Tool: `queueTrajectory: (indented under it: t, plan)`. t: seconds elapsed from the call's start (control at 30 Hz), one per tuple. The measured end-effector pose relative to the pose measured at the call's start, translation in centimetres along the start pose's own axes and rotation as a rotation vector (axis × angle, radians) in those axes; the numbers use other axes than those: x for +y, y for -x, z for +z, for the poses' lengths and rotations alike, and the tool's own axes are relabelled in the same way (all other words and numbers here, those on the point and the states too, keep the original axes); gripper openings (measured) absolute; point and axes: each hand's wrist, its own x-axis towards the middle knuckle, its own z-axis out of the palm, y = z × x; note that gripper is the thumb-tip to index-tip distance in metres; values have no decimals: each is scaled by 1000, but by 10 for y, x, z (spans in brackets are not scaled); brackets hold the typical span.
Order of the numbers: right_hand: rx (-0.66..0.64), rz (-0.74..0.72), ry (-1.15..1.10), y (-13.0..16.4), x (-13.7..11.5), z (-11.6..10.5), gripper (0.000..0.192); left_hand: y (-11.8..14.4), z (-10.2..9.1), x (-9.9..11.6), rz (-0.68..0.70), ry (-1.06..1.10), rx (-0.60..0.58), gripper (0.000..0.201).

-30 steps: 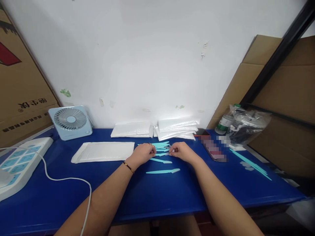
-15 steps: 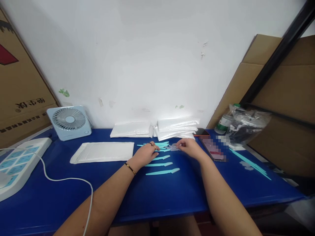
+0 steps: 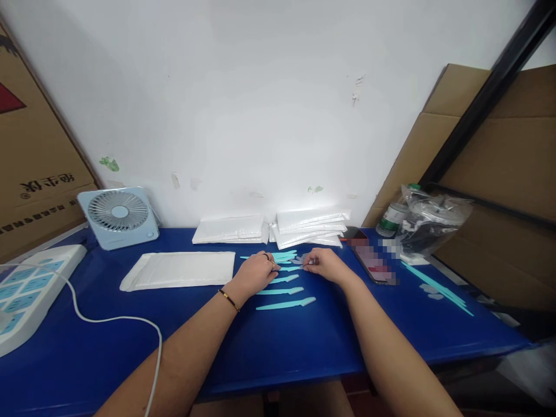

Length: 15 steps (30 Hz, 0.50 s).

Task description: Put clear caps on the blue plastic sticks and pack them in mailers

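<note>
Head view: our left hand (image 3: 257, 271) curled on teal razors (image 3: 284, 291) mid-frame; right hand (image 3: 324, 264) pinches a small grey cap (image 3: 299, 260).

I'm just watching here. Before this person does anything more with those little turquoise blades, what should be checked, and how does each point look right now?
1. Left hand rests on the turquoise pieces at the far cluster: ok.
2. Right hand pinches a small grey cap firmly: cannot tell, too small.
3. Three finished pieces lie apart in a row, nearer the person: ok.
4. Phone lies close to the right hand, apart from it: ok.
5. White cable lies apart from the left forearm: ok.
</note>
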Motion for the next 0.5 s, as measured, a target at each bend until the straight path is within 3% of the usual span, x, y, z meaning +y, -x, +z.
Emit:
queueTrajectory:
  t: [0.33,0.5]
  plan:
    - [-69,-59,-89,0,-19,7,7,6,-20,13,33,110,-180,25]
    - [-134,-115,-121,2,-23,5,8,7,-21,12,93,129,-193,28]
